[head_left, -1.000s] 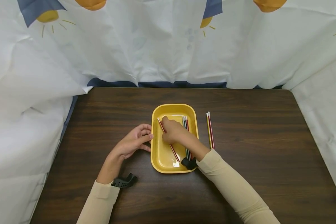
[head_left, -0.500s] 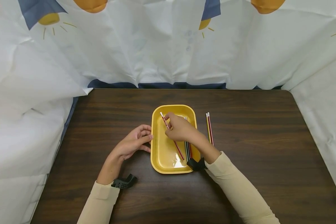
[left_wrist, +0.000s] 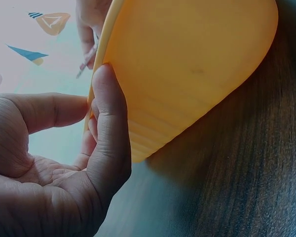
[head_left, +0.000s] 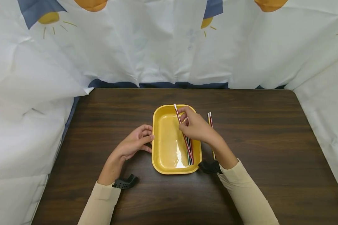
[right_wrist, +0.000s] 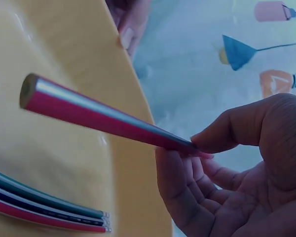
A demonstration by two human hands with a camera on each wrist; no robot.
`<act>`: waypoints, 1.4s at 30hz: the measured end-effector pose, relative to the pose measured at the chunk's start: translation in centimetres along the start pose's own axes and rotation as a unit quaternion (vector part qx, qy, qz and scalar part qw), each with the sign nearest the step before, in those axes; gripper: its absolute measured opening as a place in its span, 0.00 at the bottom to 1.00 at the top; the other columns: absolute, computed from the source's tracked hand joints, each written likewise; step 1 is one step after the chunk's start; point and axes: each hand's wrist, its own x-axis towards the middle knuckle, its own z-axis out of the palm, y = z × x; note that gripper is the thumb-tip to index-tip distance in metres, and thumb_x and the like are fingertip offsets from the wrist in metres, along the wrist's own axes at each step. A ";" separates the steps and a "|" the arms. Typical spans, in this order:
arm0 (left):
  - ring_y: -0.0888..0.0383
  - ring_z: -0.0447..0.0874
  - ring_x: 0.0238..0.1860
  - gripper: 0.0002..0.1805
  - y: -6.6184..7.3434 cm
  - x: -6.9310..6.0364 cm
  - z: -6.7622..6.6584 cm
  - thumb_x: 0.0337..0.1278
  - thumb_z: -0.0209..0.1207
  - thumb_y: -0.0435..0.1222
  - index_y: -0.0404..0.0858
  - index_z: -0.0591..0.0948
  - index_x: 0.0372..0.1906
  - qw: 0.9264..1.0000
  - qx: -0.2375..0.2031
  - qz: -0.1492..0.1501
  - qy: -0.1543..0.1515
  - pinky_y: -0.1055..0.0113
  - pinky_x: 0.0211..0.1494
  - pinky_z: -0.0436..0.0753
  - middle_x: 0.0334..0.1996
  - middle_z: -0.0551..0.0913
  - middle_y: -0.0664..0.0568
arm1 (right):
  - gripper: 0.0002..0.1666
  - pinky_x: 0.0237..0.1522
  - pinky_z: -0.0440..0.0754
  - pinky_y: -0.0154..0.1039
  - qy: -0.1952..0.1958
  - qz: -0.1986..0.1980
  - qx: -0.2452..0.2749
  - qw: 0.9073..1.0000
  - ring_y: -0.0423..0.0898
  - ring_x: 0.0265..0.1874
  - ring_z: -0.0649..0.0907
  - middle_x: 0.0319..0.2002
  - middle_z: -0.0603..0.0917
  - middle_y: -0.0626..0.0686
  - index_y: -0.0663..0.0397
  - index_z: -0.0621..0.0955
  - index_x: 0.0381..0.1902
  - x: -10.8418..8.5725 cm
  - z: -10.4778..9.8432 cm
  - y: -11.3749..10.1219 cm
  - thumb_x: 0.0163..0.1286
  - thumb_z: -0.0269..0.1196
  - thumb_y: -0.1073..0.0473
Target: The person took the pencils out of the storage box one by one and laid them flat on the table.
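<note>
A yellow tray [head_left: 166,171] stands on the table, and my left hand [head_left: 136,142] holds its left rim between thumb and fingers, seen close in the left wrist view. Above the tray's right part my right hand [head_left: 195,125] pinches a red pencil [right_wrist: 98,113] with a white end, tilted over the tray. Its other end points at the camera in the right wrist view. Three pencils, green [right_wrist: 44,193], black [right_wrist: 39,206] and red [right_wrist: 44,217], lie side by side in the tray, partly hidden by my right hand in the head view.
Right of the tray lie a yellow pencil [head_left: 208,117] and a red pencil [head_left: 211,120], partly covered by my right forearm. The dark wooden table [head_left: 270,140] is bordered by white curtains [head_left: 163,47] at the back and sides.
My right hand, low in the tray at first, has lifted the red pencil and carried it rightward over the other pencils. The left hand stays at the tray's rim.
</note>
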 end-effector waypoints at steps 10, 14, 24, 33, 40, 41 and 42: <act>0.54 0.83 0.45 0.26 -0.2 0.0 0.0 0.77 0.55 0.33 0.27 0.61 0.70 1.000 0.004 0.005 0.001 0.61 0.40 0.94 0.52 0.78 0.42 | 0.28 0.40 0.93 0.42 0.038 -0.011 0.083 0.996 0.54 0.47 0.82 0.54 0.78 0.59 0.57 0.72 0.72 -1.7 -1.1 1.6 0.76 0.60 0.64; 0.53 0.83 0.46 0.26 -0.4 0.0 0.1 0.78 0.55 0.33 0.28 0.61 0.70 1.000 0.003 0.007 0.002 0.61 0.41 0.94 0.53 0.77 0.39 | 0.28 0.37 0.94 0.43 0.063 -0.019 0.113 0.991 0.55 0.45 0.83 0.53 0.79 0.61 0.58 0.73 0.71 -2.3 -1.8 2.7 0.76 0.61 0.66; 0.53 0.84 0.46 0.26 -0.2 0.0 0.0 0.77 0.54 0.31 0.26 0.60 0.70 1.000 0.004 0.004 0.000 0.60 0.41 0.94 0.54 0.77 0.37 | 0.27 0.39 0.94 0.44 0.118 -0.033 0.185 0.975 0.49 0.42 0.85 0.50 0.78 0.57 0.57 0.73 0.69 -3.8 -2.8 4.9 0.75 0.63 0.66; 0.53 0.83 0.46 0.29 -0.2 -0.3 0.3 0.77 0.55 0.33 0.28 0.59 0.73 1.000 0.012 -0.004 0.008 0.61 0.41 0.94 0.57 0.76 0.36 | 0.26 0.36 0.92 0.38 0.139 -0.035 0.180 0.973 0.43 0.37 0.83 0.48 0.78 0.56 0.60 0.71 0.69 -4.8 -4.3 5.6 0.76 0.61 0.66; 0.53 0.85 0.48 0.30 0.0 -0.2 0.2 0.77 0.55 0.33 0.26 0.59 0.73 1.000 0.024 -0.004 0.010 0.60 0.43 0.94 0.59 0.76 0.34 | 0.25 0.36 0.92 0.38 0.156 -0.032 0.165 0.973 0.43 0.38 0.82 0.47 0.79 0.54 0.58 0.73 0.68 -4.7 -4.7 6.1 0.76 0.62 0.65; 0.53 0.85 0.48 0.29 0.0 -0.1 0.2 0.78 0.55 0.33 0.26 0.59 0.73 1.000 0.025 -0.003 0.010 0.60 0.43 0.94 0.59 0.76 0.33 | 0.25 0.36 0.92 0.37 0.160 -0.031 0.165 0.973 0.43 0.38 0.82 0.46 0.79 0.54 0.58 0.73 0.68 -4.7 -4.8 6.2 0.76 0.62 0.64; 0.53 0.85 0.48 0.29 0.1 -0.1 0.2 0.78 0.56 0.33 0.26 0.60 0.73 1.000 0.026 -0.003 0.010 0.60 0.43 0.94 0.59 0.76 0.33 | 0.25 0.36 0.91 0.37 0.162 -0.030 0.167 0.972 0.43 0.38 0.82 0.46 0.79 0.53 0.58 0.73 0.68 -4.8 -4.8 6.3 0.76 0.62 0.64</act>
